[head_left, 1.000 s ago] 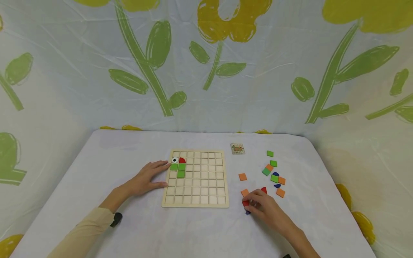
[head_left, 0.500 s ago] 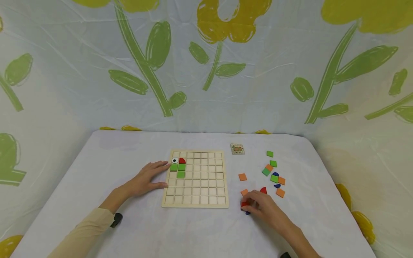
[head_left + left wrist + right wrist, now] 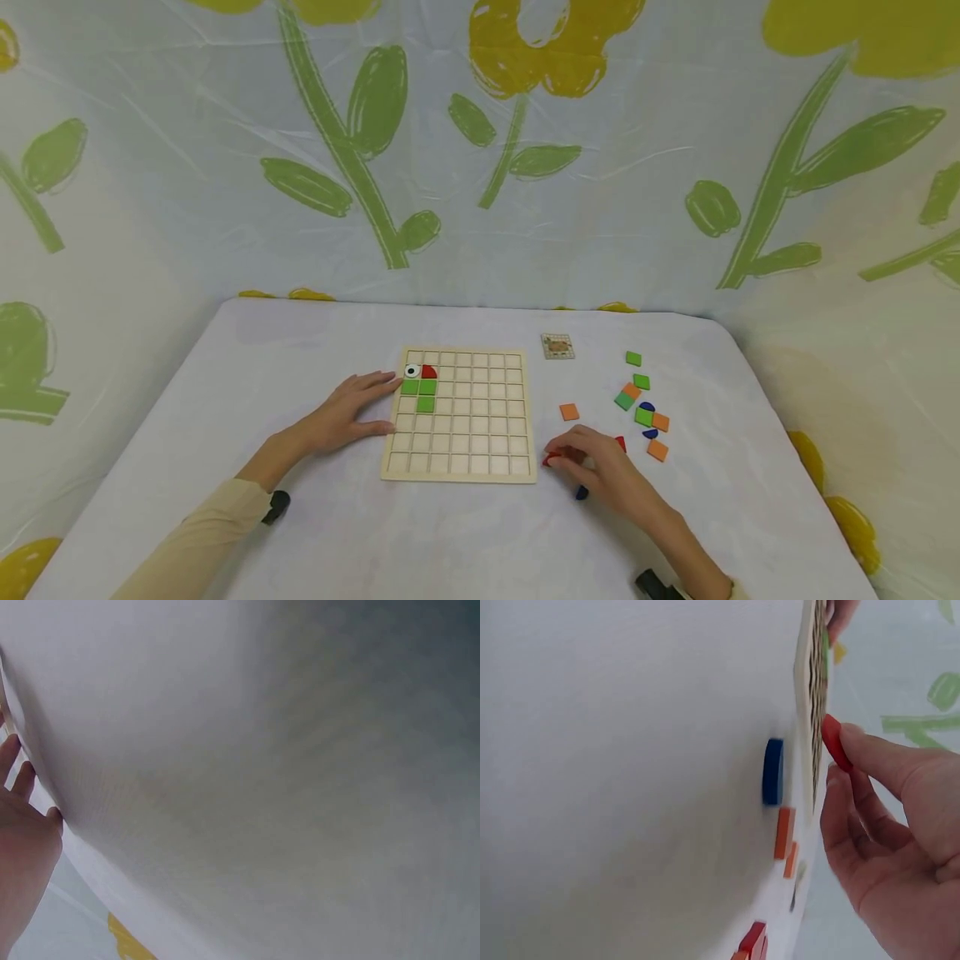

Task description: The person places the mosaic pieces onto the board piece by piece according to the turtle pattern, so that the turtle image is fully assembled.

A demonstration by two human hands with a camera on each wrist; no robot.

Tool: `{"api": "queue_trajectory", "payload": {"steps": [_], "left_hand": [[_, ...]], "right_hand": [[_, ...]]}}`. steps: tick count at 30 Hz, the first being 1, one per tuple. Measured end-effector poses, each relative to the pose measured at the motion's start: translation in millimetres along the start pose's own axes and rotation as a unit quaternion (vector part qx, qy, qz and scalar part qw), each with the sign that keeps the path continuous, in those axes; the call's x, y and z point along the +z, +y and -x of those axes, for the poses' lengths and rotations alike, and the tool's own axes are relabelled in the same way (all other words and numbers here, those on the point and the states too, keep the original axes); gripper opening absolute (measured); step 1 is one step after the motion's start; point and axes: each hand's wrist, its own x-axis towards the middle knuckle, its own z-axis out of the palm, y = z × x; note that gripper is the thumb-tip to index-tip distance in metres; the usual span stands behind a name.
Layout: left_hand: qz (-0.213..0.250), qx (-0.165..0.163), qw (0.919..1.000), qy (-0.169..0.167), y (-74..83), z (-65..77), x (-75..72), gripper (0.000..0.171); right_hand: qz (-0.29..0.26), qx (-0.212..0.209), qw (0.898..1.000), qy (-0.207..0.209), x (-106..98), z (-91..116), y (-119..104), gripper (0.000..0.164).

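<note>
My left hand (image 3: 341,421) rests at the left edge of the wooden grid board (image 3: 480,437), its fingers straight and spread. Between thumb and fingertips my right hand (image 3: 600,471) pinches a red piece (image 3: 835,742), raised above the table just off the board's right edge. On the board's upper left lie a round eye piece (image 3: 412,371), a red quarter-circle (image 3: 428,372) and green squares (image 3: 426,404). Below my right hand is a dark blue rounded piece (image 3: 582,492); another red piece (image 3: 621,444) shows partly behind that hand.
Right of the board lie several loose pieces, among them an orange square (image 3: 569,412), a green square (image 3: 633,358) and a blue half-circle (image 3: 650,433). A small picture card (image 3: 558,346) lies beyond the board's right corner. Patterned cloth (image 3: 480,250) hangs behind the white table.
My right hand has lifted the red piece and carried it left toward the board. The left hand keeps its place at the board's edge. The head view has shifted slightly.
</note>
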Motion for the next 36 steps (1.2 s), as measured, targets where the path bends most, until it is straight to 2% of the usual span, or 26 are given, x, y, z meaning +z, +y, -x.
{"api": "queue_trajectory", "payload": {"steps": [5,9,13,24,30,36], "left_hand": [[0.001,-0.002,1.0,-0.006,-0.4,-2.0,-0.7,0.081],[0.001,-0.003,1.0,-0.009,-0.8,-3.3,-1.1,0.08],[0.0,-0.005,0.9999,-0.01,-0.1,-3.8,-1.6,0.08],[0.002,-0.01,0.9999,-0.013,0.7,-2.9,0.0,0.08],[0.003,-0.007,0.9999,-0.011,1.5,-2.1,-0.2,0.08],[0.006,-0.001,0.9999,-0.01,1.7,-2.5,-1.0,0.079]], "right_hand": [[-0.034,-0.009,0.999,0.04,8,-13,-4,0.016],[-0.048,0.008,0.997,0.054,12,-22,-9,0.014],[-0.06,0.02,0.997,0.05,16,-30,-13,0.012],[-0.104,0.011,0.994,0.033,31,-54,-22,0.017],[-0.11,0.003,0.994,0.029,39,-67,-29,0.016],[-0.13,0.022,0.991,0.02,47,-80,-37,0.013]]}}
